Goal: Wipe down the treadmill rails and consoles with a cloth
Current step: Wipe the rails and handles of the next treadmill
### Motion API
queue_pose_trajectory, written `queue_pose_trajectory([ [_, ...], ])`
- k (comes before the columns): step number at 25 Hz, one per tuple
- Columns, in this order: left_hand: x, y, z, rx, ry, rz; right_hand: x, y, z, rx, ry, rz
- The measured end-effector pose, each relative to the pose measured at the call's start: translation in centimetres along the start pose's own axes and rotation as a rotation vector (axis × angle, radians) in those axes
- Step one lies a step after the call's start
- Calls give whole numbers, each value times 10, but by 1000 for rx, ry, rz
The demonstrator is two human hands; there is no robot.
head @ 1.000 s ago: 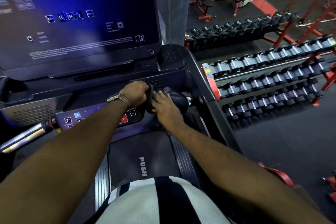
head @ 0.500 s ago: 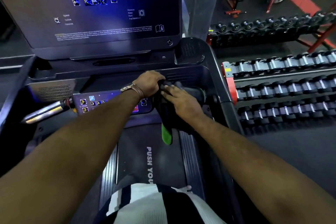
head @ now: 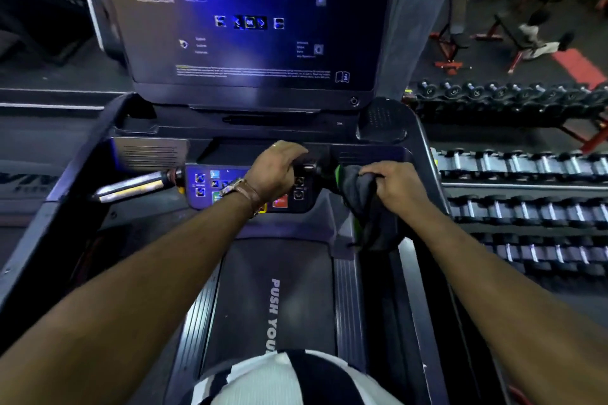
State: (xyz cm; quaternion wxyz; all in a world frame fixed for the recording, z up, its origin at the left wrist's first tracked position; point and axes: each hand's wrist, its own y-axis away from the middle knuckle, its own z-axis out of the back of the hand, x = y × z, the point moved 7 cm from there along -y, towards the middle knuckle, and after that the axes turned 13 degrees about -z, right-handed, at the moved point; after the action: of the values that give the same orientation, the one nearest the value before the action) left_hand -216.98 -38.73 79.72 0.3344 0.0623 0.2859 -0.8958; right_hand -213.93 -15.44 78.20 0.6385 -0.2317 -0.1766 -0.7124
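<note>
Person on treadmill, facing console [head: 250, 189]. Right hand [head: 393, 184], at 2 o'clock, fingers closed, pinching dark cloth [head: 368, 207] draped over right handgrip. Left hand [head: 276, 171], at 12 o'clock, curled loosely over console edge, holding nothing visible. Advice: bunch cloth, wrap grip fully, stroke outward.

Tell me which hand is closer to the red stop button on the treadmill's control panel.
Left. The left hand rests on the panel just above the red button, its wrist beside it. The right hand grips the cloth off to the button's right.
</note>
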Motion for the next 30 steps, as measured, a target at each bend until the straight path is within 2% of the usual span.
queue_pose_trajectory([
  [4, 33, 76, 52, -30, -79, 129, 131, 21, -20, -43, -226, 353],
  [7, 56, 146, 102, -86, -122, 236, 216, 40, -49, -99, -299, 508],
  [12, 77, 249, 147, -28, -189, 404, 293, 54, -117, -150, -342, 552],
  [16, 101, 290, 161, 5, -188, 510, 326, 40, -176, -107, -295, 520],
  [19, 127, 296, 163, 32, -220, 574, 338, 22, -222, 1, -91, 454],
  [21, 154, 292, 161, 70, -265, 628, 340, 15, -266, 144, 297, 397],
  [23, 177, 293, 158, 92, -272, 730, 342, 17, -302, 235, 644, 417],
  [28, 202, 305, 147, 161, -290, 864, 366, 22, -330, 156, 720, 786],
  [30, 205, 314, 143, 170, -297, 893, 353, 20, -325, 176, 851, 844],
])
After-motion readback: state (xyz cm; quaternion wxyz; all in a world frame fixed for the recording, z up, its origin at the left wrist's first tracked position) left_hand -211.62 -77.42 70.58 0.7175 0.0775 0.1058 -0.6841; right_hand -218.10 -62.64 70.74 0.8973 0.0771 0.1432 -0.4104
